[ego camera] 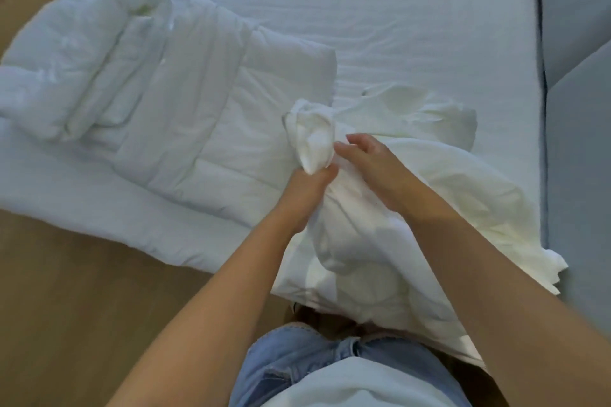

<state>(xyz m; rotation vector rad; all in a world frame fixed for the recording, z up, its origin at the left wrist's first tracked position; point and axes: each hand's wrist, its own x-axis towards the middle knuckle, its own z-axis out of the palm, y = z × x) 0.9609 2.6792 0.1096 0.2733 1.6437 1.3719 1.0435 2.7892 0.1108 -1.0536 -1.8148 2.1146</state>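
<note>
The left hand (305, 190) grips a bunched corner of the sheet (456, 188), which pokes up past its fingers. The right hand (373, 165) is loosely open just beside it.

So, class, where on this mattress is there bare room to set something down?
Bare: the far right stretch of the mattress, between folded duvet, cream cloth and grey padded wall. Crowded: the left under the duvet; the near right, where the left hand grips the cloth beside the right hand.
</note>
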